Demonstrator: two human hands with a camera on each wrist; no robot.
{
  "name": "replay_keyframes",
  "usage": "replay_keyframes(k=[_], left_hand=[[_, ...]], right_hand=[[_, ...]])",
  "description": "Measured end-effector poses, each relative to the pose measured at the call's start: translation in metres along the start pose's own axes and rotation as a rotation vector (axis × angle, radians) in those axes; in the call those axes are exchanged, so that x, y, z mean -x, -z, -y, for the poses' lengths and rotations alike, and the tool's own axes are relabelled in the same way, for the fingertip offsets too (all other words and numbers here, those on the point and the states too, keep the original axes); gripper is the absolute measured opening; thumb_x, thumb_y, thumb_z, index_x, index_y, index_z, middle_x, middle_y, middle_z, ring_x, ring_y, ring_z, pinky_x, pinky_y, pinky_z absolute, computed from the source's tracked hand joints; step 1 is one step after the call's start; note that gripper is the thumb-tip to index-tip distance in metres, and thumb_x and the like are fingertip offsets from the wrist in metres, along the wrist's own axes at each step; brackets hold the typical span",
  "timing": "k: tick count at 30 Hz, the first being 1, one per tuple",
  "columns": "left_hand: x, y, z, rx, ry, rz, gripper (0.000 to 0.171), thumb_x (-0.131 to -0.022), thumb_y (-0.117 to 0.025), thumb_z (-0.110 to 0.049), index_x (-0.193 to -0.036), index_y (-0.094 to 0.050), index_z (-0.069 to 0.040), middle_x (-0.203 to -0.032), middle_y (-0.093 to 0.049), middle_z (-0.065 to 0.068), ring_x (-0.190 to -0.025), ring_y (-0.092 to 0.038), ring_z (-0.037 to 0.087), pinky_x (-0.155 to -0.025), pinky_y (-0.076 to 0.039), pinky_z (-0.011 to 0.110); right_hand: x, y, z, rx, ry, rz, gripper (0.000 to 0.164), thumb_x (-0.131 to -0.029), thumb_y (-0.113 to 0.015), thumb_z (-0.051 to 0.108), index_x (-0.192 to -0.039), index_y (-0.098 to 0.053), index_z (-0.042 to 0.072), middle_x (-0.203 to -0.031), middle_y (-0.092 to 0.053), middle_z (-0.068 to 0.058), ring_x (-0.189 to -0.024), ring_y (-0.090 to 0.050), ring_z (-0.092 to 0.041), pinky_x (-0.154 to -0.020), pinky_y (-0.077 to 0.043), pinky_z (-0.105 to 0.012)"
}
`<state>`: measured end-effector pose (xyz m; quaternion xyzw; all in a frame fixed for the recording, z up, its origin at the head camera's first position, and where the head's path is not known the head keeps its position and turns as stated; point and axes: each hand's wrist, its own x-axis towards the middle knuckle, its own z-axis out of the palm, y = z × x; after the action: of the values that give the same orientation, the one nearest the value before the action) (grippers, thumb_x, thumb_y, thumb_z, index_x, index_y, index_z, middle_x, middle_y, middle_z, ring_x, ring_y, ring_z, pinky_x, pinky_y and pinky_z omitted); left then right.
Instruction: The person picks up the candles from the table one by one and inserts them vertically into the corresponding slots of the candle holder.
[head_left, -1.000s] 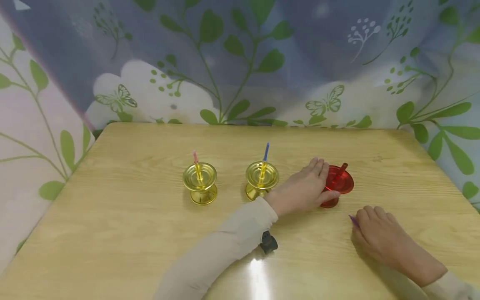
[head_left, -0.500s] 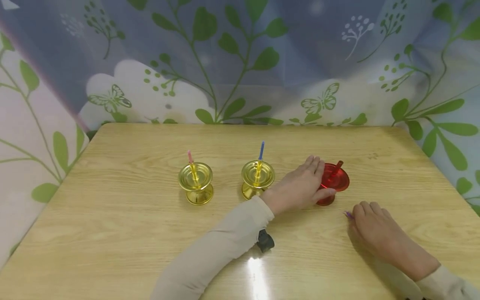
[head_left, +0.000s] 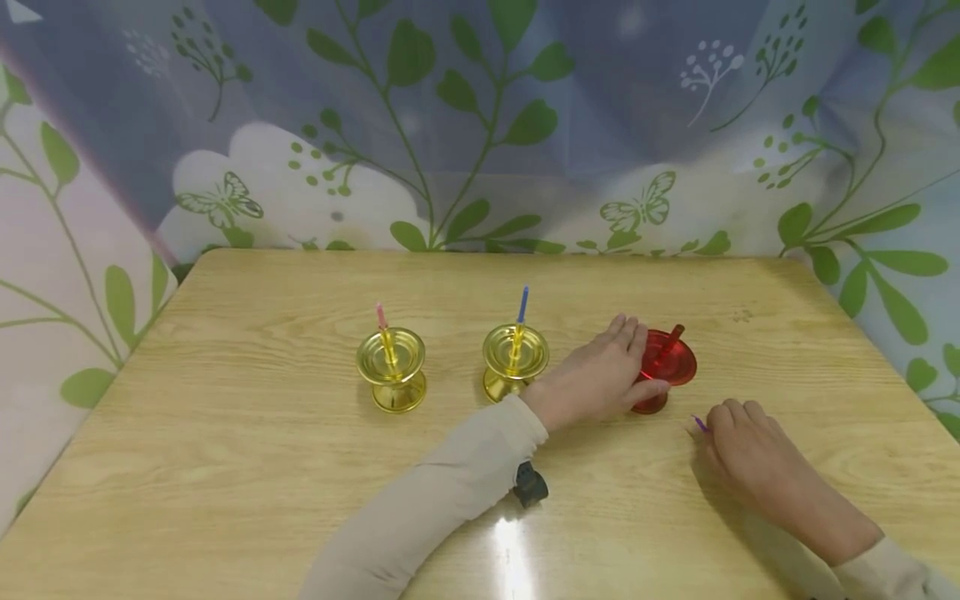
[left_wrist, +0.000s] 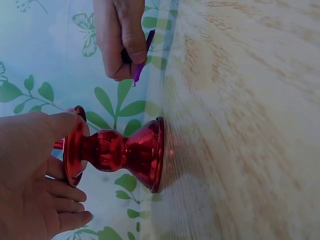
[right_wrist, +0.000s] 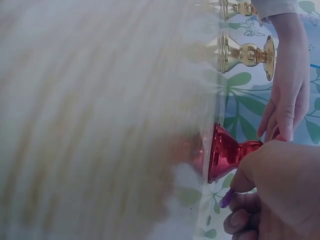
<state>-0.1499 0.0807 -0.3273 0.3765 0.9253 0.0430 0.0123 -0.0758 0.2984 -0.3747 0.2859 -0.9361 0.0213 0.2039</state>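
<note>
My left hand [head_left: 592, 375] holds the dish of a red candle holder [head_left: 672, 358] standing upright on the table. In the left wrist view its thumb lies on the holder's rim, with the fingers at the far side of the dish. The holder's slanted red tube rises from the dish, and no candle shows in it. Closer to me and to the right, my right hand [head_left: 765, 467] pinches a small purple candle [left_wrist: 142, 62] between thumb and fingers, apart from the holder. In the head view only the candle's thin tip pokes out; the rest is hidden.
Left of the red holder stand two gold candle holders, one with a blue candle [head_left: 522, 305], the other with a pink candle [head_left: 381, 316]. My left forearm [head_left: 450, 483] crosses the wooden table [head_left: 225, 500] before the middle holder. A leaf-patterned cloth [head_left: 480, 125] hangs behind.
The purple candle has shifted in my right fingers, so a thinner tip shows now. My right hand has edged slightly away from me. The left hand stays on the red holder.
</note>
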Motion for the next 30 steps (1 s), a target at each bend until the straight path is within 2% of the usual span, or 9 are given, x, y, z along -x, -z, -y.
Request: replay_keyframes(k=[3,6,8,14,19,24,30], left_hand=[[0.001,0.000,0.000,-0.008,-0.001,-0.003,0.077,-0.101,-0.029,-0.057,-0.151,-0.025,0.002,-0.156,-0.026,0.017,-0.146,-0.018,0.025,-0.115,-0.018,0.025],[0.001,0.000,-0.001,-0.026,-0.005,-0.002,0.077,-0.101,-0.027,-0.056,-0.150,-0.026,0.002,-0.156,-0.027,0.017,-0.146,-0.018,0.025,-0.116,-0.016,0.026],[0.001,-0.001,-0.001,-0.037,-0.005,-0.003,0.077,-0.101,-0.027,-0.056,-0.150,-0.026,0.002,-0.155,-0.027,0.017,-0.146,-0.018,0.025,-0.116,-0.017,0.026],[0.002,-0.002,-0.003,-0.052,0.008,-0.018,0.077,-0.101,-0.028,-0.057,-0.150,-0.027,0.002,-0.155,-0.028,0.016,-0.145,-0.020,0.026,-0.115,-0.022,0.028],[0.002,-0.003,-0.004,-0.039,0.014,-0.018,0.077,-0.100,-0.028,-0.058,-0.151,-0.027,0.001,-0.156,-0.027,0.016,-0.145,-0.020,0.026,-0.115,-0.023,0.029],[0.002,-0.002,-0.004,-0.008,0.025,-0.011,0.077,-0.100,-0.028,-0.058,-0.151,-0.026,0.000,-0.157,-0.026,0.015,-0.146,-0.018,0.025,-0.114,-0.025,0.030],[0.000,0.000,-0.004,0.002,0.034,-0.007,0.077,-0.100,-0.028,-0.058,-0.152,-0.025,0.000,-0.157,-0.024,0.014,-0.146,-0.017,0.025,-0.115,-0.023,0.030]], right_hand=[[0.000,0.001,-0.001,-0.005,-0.008,0.005,0.015,-0.088,-0.051,0.006,-0.075,-0.045,0.000,-0.068,-0.037,-0.004,-0.060,-0.035,-0.023,-0.052,-0.030,-0.033],[-0.001,0.001,-0.001,-0.005,0.003,-0.024,0.010,-0.080,-0.053,0.004,-0.074,-0.044,0.001,-0.068,-0.035,-0.003,-0.059,-0.034,-0.022,-0.051,-0.029,-0.032],[-0.002,0.001,-0.001,-0.001,0.005,-0.049,0.009,-0.079,-0.051,0.004,-0.074,-0.044,0.001,-0.067,-0.034,-0.003,-0.058,-0.032,-0.021,-0.050,-0.028,-0.031],[-0.003,0.003,0.001,0.005,0.012,-0.108,0.017,-0.087,-0.039,0.010,-0.072,-0.043,0.002,-0.066,-0.031,-0.002,-0.057,-0.030,-0.021,-0.048,-0.024,-0.029],[-0.003,0.006,0.003,0.012,-0.046,-0.068,0.011,-0.081,-0.048,0.005,-0.072,-0.043,0.003,-0.067,-0.031,-0.002,-0.059,-0.031,-0.022,-0.050,-0.025,-0.031],[-0.003,0.009,0.006,0.020,-0.126,-0.003,0.012,-0.080,-0.054,0.003,-0.074,-0.044,0.005,-0.070,-0.033,-0.002,-0.064,-0.034,-0.025,-0.055,-0.026,-0.037],[-0.005,0.012,0.006,0.032,-0.111,-0.011,0.012,-0.083,-0.050,0.006,-0.074,-0.042,0.006,-0.071,-0.031,-0.002,-0.065,-0.031,-0.024,-0.057,-0.024,-0.036]])
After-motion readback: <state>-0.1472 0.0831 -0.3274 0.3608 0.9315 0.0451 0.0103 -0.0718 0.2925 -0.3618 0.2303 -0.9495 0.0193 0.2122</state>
